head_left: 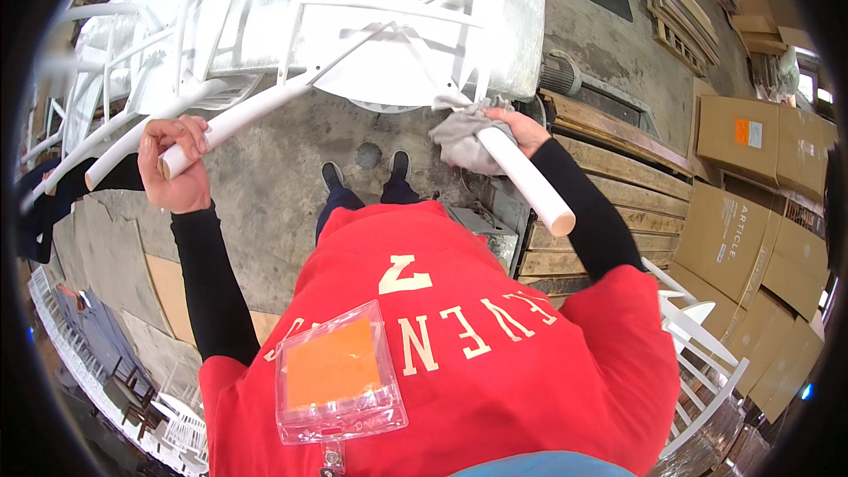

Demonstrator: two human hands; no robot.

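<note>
A white chair lies upside down in front of me, its seat (375, 78) low and its legs pointing toward me. My left hand (184, 178) closes its fingers around the bare wooden end of the left chair leg (247, 119). In my right hand (523, 130) is a crumpled grey rag (463, 136), wrapped against the right chair leg (523, 178). That leg's end sticks out past the rag toward me. The palm side of my right hand is hidden by the rag and the leg.
More upturned white chairs (190, 44) stand to the left on a plastic-wrapped surface (521, 26). Wooden slats (618, 185) and stacked cardboard boxes (729, 238) are on the right. Someone in dark clothing (35, 212) is at the far left. Another white chair (707, 358) is behind my right elbow.
</note>
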